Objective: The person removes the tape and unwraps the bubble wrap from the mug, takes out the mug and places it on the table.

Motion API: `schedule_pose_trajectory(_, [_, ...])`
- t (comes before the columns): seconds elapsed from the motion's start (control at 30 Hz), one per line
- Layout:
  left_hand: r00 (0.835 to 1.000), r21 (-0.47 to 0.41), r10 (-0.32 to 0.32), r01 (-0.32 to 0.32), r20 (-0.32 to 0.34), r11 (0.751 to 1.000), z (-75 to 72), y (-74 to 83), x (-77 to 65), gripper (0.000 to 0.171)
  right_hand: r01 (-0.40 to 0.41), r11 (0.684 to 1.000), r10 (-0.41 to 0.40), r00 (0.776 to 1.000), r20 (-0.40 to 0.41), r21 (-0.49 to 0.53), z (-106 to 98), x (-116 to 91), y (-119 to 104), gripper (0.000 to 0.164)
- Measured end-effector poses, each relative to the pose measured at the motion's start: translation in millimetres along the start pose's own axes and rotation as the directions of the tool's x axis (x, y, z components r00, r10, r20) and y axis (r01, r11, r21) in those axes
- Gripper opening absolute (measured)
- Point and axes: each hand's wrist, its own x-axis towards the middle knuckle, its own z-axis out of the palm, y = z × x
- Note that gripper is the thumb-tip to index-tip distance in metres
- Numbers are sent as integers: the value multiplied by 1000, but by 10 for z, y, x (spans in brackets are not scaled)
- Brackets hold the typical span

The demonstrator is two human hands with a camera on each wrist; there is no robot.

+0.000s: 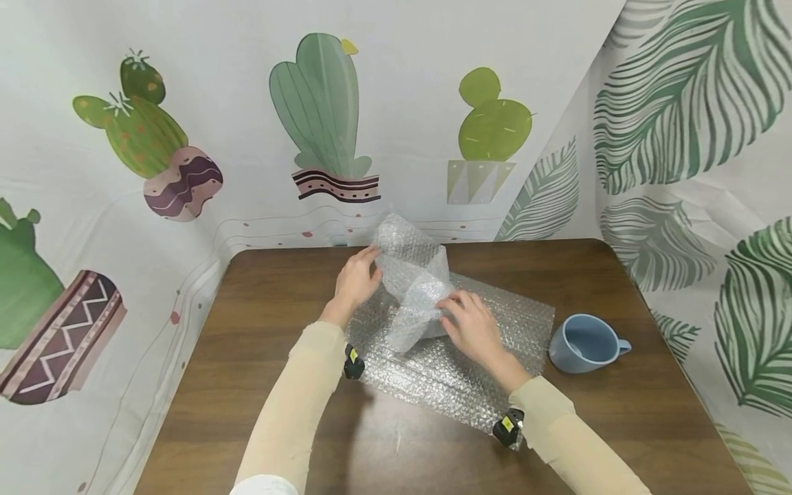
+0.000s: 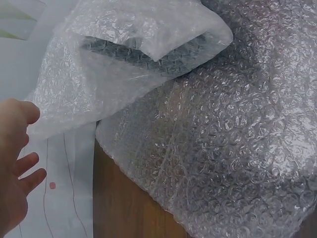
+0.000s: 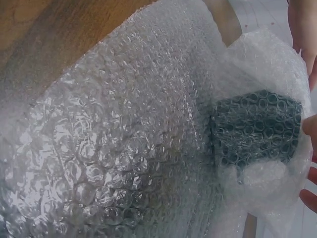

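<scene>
A large sheet of clear bubble wrap (image 1: 445, 385) lies slanted on the table, its far part folded up into a loose white bundle (image 1: 427, 289). A dark teal patch (image 3: 260, 126) shows through the bundle's layers; what it is cannot be made out. My left hand (image 1: 357, 280) touches the bundle's far-left edge, thumb and fingers apart, as the left wrist view also shows. From the right, my right hand (image 1: 473, 323) holds the bundle's near-right side with bent fingers and thumb.
A blue mug (image 1: 588, 344) stands upright right of the sheet, its handle to the right. The brown wooden table (image 1: 260, 385) has its far edge against a white curtain (image 1: 408, 124) printed with cacti and leaves.
</scene>
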Motion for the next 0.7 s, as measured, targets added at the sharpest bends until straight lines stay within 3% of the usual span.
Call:
schedule_pose_trajectory(0.37, [998,-37,51,-52,-32,998,-13,10,-93,40,11,1000,-9,997,-73,29,8,44,23,12])
schedule_pose_trajectory(0.7, [997,-27,79,-79,-18,997,1,22,-208,37,-27,1000,27,999,-41,-1,2,103,13,12])
